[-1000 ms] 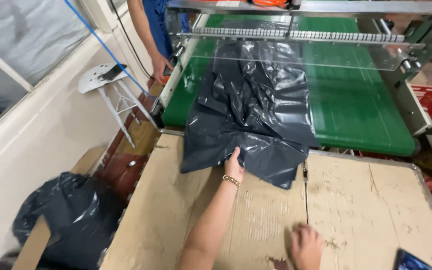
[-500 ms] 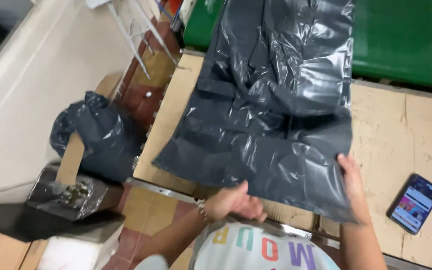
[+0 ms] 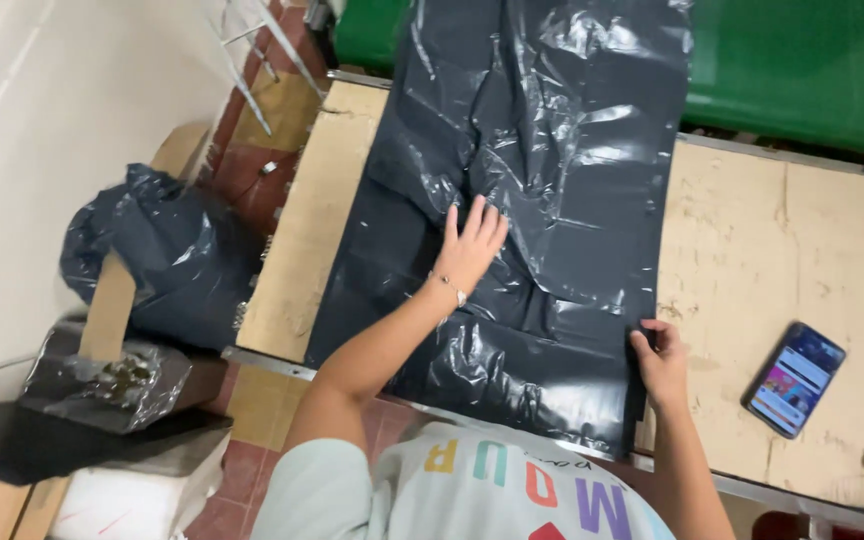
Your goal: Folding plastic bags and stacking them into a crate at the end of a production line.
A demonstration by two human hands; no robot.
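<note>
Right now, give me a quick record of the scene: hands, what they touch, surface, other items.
left hand: flat, fingers spread, pressing on the black plastic bag
right hand: pinching the bag's right edge near the bottom corner
bag: lying flat, wrinkled, its far end over the green surface
surface: cardboard-covered table
phone: on the table right of the bag, screen lit
floor left: another dark bag

Bag point(image 3: 542, 200) on table point(image 3: 752, 240) (phone point(image 3: 795, 378) to its rt).

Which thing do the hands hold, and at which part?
The right hand pinches the black plastic bag at its right edge, near the bottom corner. The left hand only presses flat on it.
</note>
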